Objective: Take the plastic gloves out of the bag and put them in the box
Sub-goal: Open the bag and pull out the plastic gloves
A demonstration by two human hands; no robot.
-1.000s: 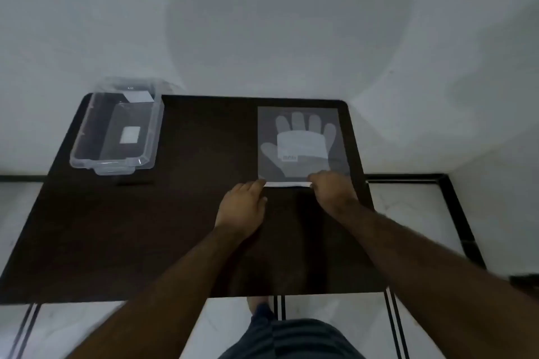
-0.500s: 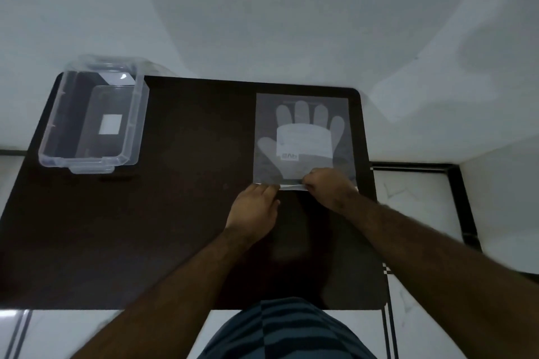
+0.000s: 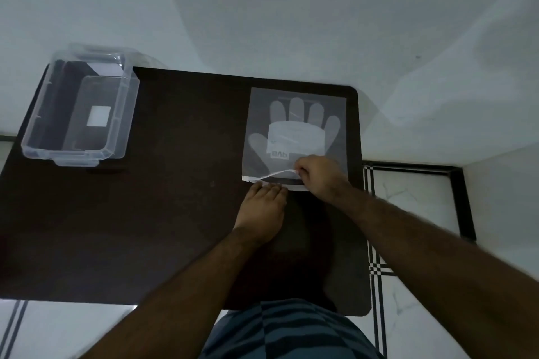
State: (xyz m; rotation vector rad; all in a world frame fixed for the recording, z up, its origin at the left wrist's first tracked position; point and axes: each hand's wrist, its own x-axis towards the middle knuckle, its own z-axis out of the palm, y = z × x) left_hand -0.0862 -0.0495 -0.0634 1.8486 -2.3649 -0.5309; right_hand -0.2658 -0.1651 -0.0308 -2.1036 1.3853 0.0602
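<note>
A clear flat bag (image 3: pixel 294 108) lies on the dark table (image 3: pixel 180 213) at the far right, with plastic gloves (image 3: pixel 297 131) visible inside as a pale hand shape. My right hand (image 3: pixel 318 176) pinches the bag's upper layer at its near open edge and lifts it a little. My left hand (image 3: pixel 264 210) lies flat with its fingertips pressing the lower flap of that edge onto the table. The transparent box (image 3: pixel 78 108) stands open at the table's far left corner, with only a white label showing on its bottom.
A white wall rises right behind the table. Tiled floor with dark lines shows to the right and in front. My striped shorts are at the bottom edge.
My right hand has pinched the bag's top layer and pulled it up and away from the lower flap, so the mouth gapes. My left hand stays pressed on the near edge.
</note>
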